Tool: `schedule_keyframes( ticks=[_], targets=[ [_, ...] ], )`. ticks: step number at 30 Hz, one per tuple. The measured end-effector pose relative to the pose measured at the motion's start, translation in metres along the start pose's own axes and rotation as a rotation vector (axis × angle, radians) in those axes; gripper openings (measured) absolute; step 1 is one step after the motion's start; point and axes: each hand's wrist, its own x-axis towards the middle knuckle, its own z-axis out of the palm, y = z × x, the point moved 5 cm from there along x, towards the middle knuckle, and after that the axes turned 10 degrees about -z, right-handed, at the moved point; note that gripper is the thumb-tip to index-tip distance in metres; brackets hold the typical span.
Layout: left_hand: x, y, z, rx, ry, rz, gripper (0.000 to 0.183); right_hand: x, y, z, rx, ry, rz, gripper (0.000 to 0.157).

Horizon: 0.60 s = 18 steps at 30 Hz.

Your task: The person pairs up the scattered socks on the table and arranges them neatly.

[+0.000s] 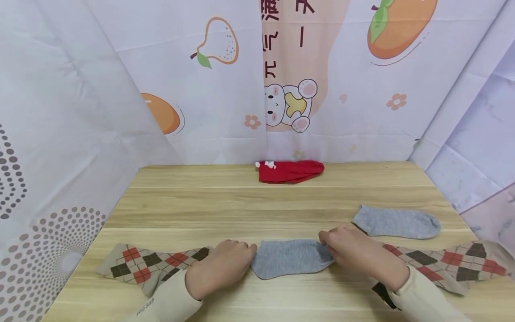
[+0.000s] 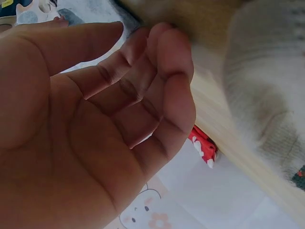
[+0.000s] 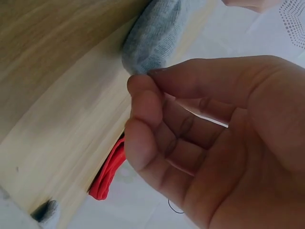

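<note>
A short grey sock (image 1: 291,259) lies flat lengthwise between my two hands near the front of the table. At its left end, my left hand (image 1: 225,266) pinches the edge with thumb and forefinger. My right hand (image 1: 354,250) pinches the opposite end; the right wrist view has the thumb and forefinger meeting at the sock's tip (image 3: 152,43). Another grey sock (image 1: 398,222) lies beyond the right hand. Argyle socks in beige, red and black lie on either side: one (image 1: 138,266) partly under the left forearm, another (image 1: 454,264) partly hidden by the right.
A folded red sock-like item (image 1: 289,172) with white trim lies at the back edge of the wooden table (image 1: 201,199). Printed curtains (image 1: 225,98) hang behind the table and along both sides.
</note>
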Motion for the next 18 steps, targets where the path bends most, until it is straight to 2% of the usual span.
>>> schedule_keyframes(
  ticks=[11, 18],
  targets=[
    [0.004, 0.003, 0.002, 0.037, 0.033, 0.012, 0.012, -0.006, 0.002, 0.000, -0.013, -0.015, 0.031, 0.021],
    [0.002, -0.009, -0.001, 0.013, 0.037, -0.020, 0.015, -0.006, 0.003, -0.003, 0.019, -0.015, 0.032, 0.022]
  ],
)
